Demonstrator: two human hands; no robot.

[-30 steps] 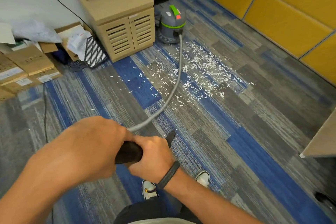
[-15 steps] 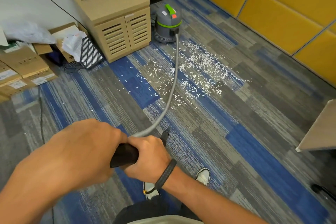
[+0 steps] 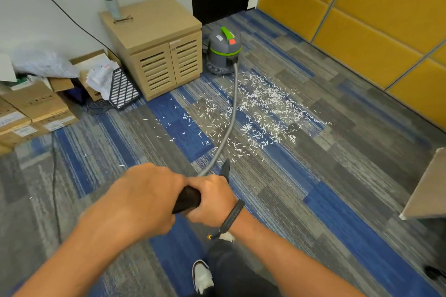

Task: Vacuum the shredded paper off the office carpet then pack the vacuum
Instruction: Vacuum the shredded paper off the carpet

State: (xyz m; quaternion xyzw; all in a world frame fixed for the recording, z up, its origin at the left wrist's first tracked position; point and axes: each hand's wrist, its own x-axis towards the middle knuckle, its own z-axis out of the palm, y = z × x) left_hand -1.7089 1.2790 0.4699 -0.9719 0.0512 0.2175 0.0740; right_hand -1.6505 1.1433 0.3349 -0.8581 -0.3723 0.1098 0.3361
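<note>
I'm looking across the carpet (image 3: 301, 200) with the vacuum (image 3: 224, 52) as my marker, parked at the far end beside the wooden cabinet (image 3: 159, 48). Shredded paper (image 3: 260, 113) lies scattered just in front of the vacuum, none lifted yet, I'd judge. The hose (image 3: 233, 113) runs from the vacuum straight through the scraps towards me, so there's reach. Both fists are wrapped tight round the black handle (image 3: 187, 200): left hand (image 3: 142, 200) behind, right hand (image 3: 211, 196) ahead, nozzle tip poking out short of the paper.
</note>
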